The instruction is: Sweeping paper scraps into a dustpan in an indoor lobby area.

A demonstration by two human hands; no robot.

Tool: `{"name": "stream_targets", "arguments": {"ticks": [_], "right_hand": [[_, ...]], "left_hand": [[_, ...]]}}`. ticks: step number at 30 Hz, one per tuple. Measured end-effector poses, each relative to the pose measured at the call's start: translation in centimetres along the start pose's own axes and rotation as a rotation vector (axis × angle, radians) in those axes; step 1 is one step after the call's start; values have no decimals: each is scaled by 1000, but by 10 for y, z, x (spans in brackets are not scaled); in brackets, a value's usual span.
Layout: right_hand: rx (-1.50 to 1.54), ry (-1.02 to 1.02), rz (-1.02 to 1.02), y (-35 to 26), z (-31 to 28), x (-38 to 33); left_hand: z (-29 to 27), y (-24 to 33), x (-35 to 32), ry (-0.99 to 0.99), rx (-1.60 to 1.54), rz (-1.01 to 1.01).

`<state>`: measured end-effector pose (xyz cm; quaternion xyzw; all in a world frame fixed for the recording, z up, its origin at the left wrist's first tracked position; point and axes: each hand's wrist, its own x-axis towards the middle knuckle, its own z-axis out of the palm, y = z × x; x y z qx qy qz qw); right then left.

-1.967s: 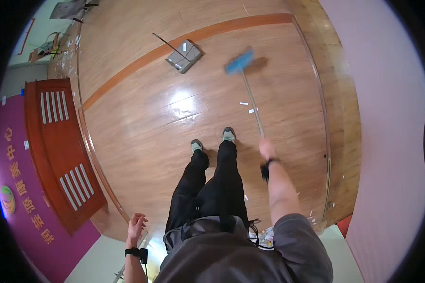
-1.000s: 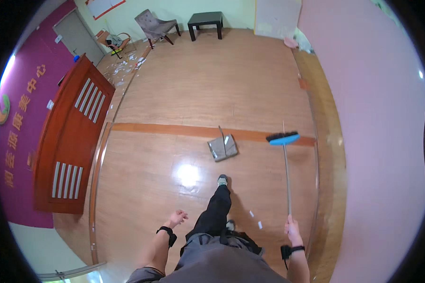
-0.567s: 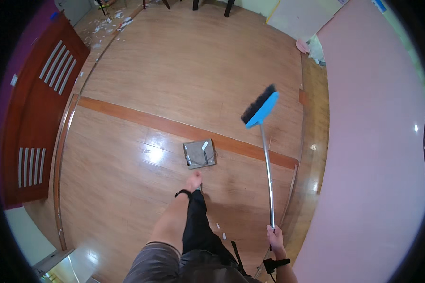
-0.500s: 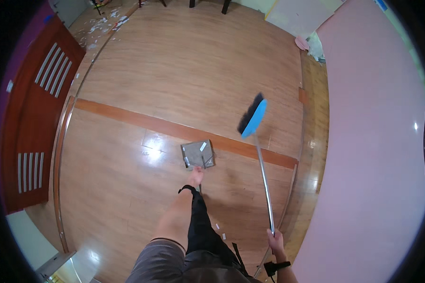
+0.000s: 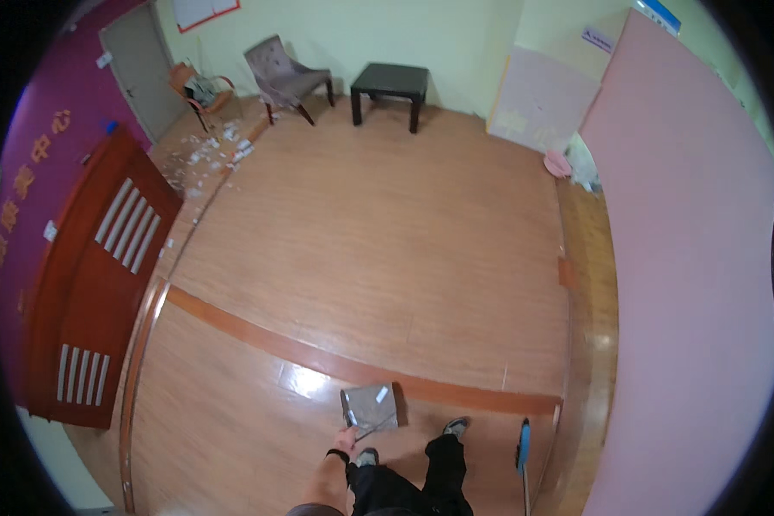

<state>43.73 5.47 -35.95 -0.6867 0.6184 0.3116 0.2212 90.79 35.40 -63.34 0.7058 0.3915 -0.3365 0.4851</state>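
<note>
My left hand [image 5: 346,440] is closed around the handle of a grey dustpan [image 5: 371,406], held low over the floor in front of my feet. A few small white pieces lie in the pan. To the right, a broom with a blue head [image 5: 523,443] and a silver pole reaches up from the lower edge. Its dark bristles are turned mostly edge-on. My right hand is out of the picture, and the pole's lower part is cut off with it.
White paper scraps [image 5: 219,155] litter the floor at the far left, near a wooden armchair [image 5: 199,93]. A grey chair [image 5: 285,77] and a black table [image 5: 390,82] line the back wall. A slatted red-brown door [image 5: 103,284] stands left, a pink panel [image 5: 688,258] right.
The view has tilted up, bringing the back wall and furniture in. The broom has swung down and right, close to my feet. My right hand has left the picture.
</note>
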Motion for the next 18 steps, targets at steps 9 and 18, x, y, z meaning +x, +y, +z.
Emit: {"name": "stream_targets", "arguments": {"ticks": [9,18], "right_hand": [[-653,717,-592,1,16,422],[-128,326,-824,-471,-251,298]], "left_hand": [[-49,87,-62,-49,-238,22],[-93,81,-3,44,70,469]]}}
